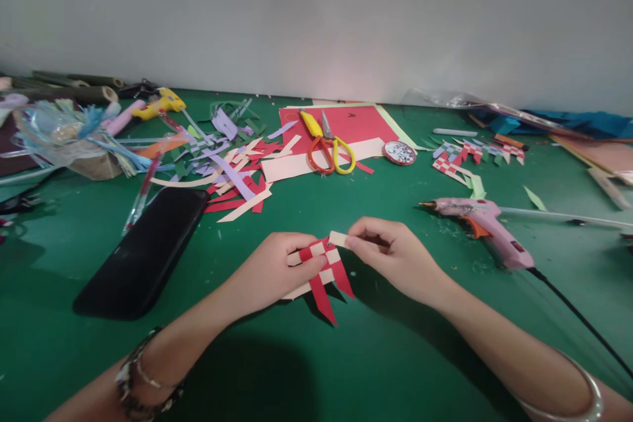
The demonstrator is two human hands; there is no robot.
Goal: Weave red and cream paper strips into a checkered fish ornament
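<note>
Between the thumb and fingers of my left hand (277, 270) is a woven paper fish (326, 273) in red and cream strips. Its red ends hang down in slanted points, and a small round eye shows near the top. My left fingers cover part of the weave. My right hand (395, 254) pinches a short cream paper strip (338, 239) that sticks out at the fish's upper right corner. Both hands are raised just above the green table. Nearest to my right hand lies a pink glue gun (487, 224), its nozzle pointing left.
A black phone (143, 254) lies at left, near a heap of paper strips (232, 178). Scissors (326, 145) rest on red paper (368, 122), beside a round dish of small eyes (399, 152). Other woven pieces (452, 165) lie at right. The glue gun's cord (578, 313) runs to the right edge.
</note>
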